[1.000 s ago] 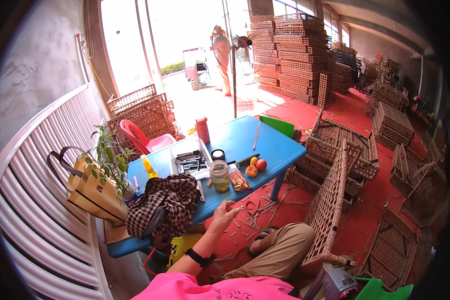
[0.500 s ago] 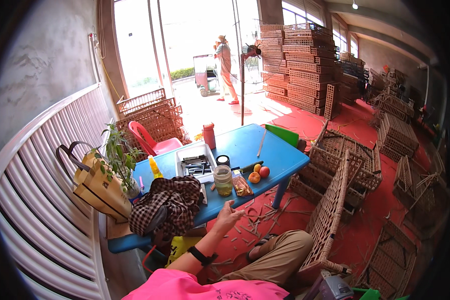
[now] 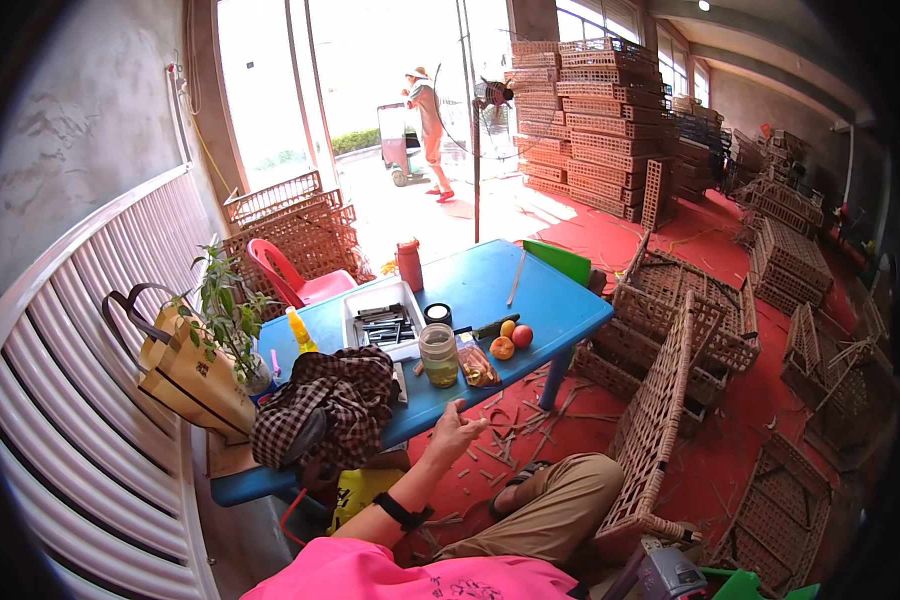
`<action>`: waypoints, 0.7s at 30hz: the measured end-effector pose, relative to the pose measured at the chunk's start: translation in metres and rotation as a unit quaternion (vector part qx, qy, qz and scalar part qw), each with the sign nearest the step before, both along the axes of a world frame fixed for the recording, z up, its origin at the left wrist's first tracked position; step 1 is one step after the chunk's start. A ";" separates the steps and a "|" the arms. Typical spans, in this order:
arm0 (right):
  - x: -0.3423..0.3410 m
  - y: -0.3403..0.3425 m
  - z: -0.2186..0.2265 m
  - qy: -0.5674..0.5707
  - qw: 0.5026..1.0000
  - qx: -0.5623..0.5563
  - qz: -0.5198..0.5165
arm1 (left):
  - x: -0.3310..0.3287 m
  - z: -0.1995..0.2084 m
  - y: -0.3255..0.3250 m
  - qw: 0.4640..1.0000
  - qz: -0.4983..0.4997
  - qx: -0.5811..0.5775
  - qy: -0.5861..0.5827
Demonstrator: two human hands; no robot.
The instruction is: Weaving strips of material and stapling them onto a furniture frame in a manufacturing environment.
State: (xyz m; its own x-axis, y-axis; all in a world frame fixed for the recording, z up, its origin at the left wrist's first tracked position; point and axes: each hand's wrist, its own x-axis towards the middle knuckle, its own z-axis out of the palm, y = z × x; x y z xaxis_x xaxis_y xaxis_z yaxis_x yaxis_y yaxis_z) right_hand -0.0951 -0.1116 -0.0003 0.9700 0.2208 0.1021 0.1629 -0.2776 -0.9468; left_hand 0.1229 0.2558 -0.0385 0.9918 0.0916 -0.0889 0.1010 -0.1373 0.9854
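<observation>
My left hand is held out in the air beside the near edge of the blue table, its fingers stretched out and nothing in them. A black band circles that wrist. Closest to it on the tabletop are a lidless-looking jar of yellowish liquid and a clear packet of reddish-brown contents. Several peach-like fruits lie just right of the packet, by a dark green cucumber-like item. A checked cloth is heaped on the table's left end. My right hand is out of the picture.
A woven rattan frame leans beside my right knee, with more frames behind it. Cut strips litter the red floor. On the table stand a white tray of tools and a red bottle. A person is near the doorway.
The person near the doorway has stepped to the left. The whole view has shifted slightly, while my left hand keeps the same outstretched pose.
</observation>
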 end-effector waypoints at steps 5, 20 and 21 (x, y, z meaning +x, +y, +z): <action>0.000 -0.002 -0.002 0.000 1.000 -0.011 0.005 | 0.002 -0.011 0.000 1.000 -0.007 -0.007 0.007; 0.003 0.000 -0.005 -0.010 0.999 -0.032 0.022 | -0.008 -0.005 -0.006 0.999 -0.030 0.019 0.028; -0.001 -0.004 -0.006 -0.010 0.999 -0.034 0.012 | -0.005 -0.003 -0.014 0.999 -0.041 0.020 0.030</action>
